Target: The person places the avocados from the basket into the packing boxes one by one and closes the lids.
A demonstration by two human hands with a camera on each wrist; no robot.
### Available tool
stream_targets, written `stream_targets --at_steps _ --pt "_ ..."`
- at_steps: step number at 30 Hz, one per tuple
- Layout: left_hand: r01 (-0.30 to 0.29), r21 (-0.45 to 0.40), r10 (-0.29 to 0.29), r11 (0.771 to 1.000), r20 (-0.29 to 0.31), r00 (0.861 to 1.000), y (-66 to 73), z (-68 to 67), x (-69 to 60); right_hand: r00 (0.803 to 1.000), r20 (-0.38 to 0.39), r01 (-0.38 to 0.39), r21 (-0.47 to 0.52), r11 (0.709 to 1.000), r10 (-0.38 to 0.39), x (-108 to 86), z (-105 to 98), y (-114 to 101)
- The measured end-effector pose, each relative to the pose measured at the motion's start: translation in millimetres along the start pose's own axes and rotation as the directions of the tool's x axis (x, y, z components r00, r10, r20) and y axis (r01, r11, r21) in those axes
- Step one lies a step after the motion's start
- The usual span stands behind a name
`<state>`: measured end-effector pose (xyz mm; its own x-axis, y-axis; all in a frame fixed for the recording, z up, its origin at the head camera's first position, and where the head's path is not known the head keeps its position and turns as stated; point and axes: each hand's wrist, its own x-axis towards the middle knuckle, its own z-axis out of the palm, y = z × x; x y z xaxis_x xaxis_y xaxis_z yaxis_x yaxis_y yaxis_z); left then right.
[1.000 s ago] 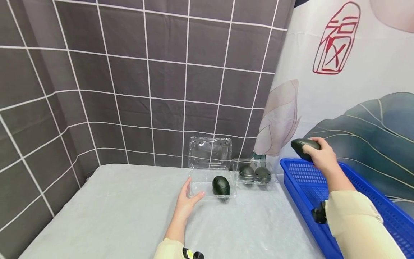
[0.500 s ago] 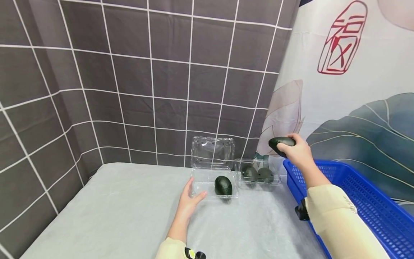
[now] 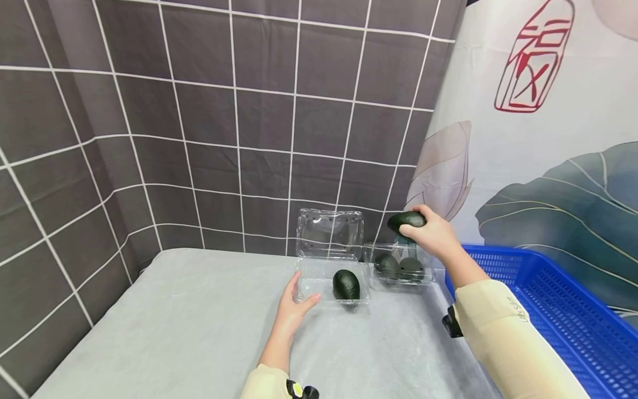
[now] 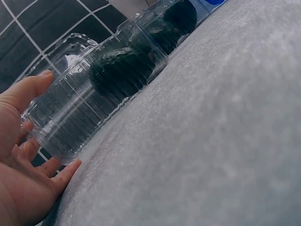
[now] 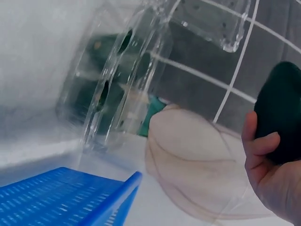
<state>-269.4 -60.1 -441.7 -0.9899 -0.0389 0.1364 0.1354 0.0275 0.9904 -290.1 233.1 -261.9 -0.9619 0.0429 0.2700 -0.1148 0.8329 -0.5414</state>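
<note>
My right hand (image 3: 435, 234) grips a dark green avocado (image 3: 405, 223) in the air, above a closed clear plastic clamshell box (image 3: 428, 272) with two avocados inside. That held avocado (image 5: 281, 113) also shows at the right of the right wrist view. Left of the closed box stands a second clear clamshell (image 3: 315, 271), its lid (image 3: 330, 234) raised against the wall. One avocado (image 3: 346, 285) lies in the right half of its base. My left hand (image 3: 291, 310) rests at that base's left end, thumb and fingers spread; in the left wrist view the fingertips (image 4: 73, 165) are at its wall.
A blue perforated plastic basket (image 3: 535, 271) stands at the right edge of the table (image 3: 199, 327), beneath my right forearm. Behind the table hangs a dark grey cloth (image 3: 199, 111) with white grid lines. A pale printed cloth (image 3: 478, 77) hangs at the right.
My right hand has carried the avocado leftward, from above the blue basket to above the closed box. My left hand stays at the open clamshell. The head view has shifted slightly.
</note>
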Motion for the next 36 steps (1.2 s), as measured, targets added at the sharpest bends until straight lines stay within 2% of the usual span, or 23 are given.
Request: stream_targets --at_steps 4,13,20,26,30,36 --pt "-0.004 0.002 0.004 1.000 -0.003 1.000 -0.7 0.1 0.3 0.997 0.056 0.061 -0.040 0.997 -0.058 2.0 6.8 -8.0" --pt "-0.001 -0.012 0.001 1.000 -0.002 1.000 0.7 0.2 -1.0 0.987 0.104 0.122 -0.010 0.992 -0.121 5.1 20.5 -17.3" --pt "-0.001 -0.006 0.001 1.000 0.002 1.000 0.8 1.1 0.1 0.981 0.143 0.128 0.046 0.991 -0.133 9.5 29.3 -20.3" --pt "0.001 -0.014 -0.001 1.000 0.003 1.000 -1.6 1.2 0.9 0.955 0.238 0.139 0.178 0.974 -0.179 9.1 32.7 -25.2" --pt "0.004 -0.017 -0.004 1.000 0.002 1.000 -2.2 0.9 1.1 0.940 0.261 0.166 0.216 0.962 -0.221 7.9 34.6 -28.5" --pt "-0.003 -0.019 0.003 1.000 -0.001 1.000 -0.8 1.1 1.1 0.941 0.286 0.121 0.212 0.970 -0.180 7.4 38.2 -31.8"
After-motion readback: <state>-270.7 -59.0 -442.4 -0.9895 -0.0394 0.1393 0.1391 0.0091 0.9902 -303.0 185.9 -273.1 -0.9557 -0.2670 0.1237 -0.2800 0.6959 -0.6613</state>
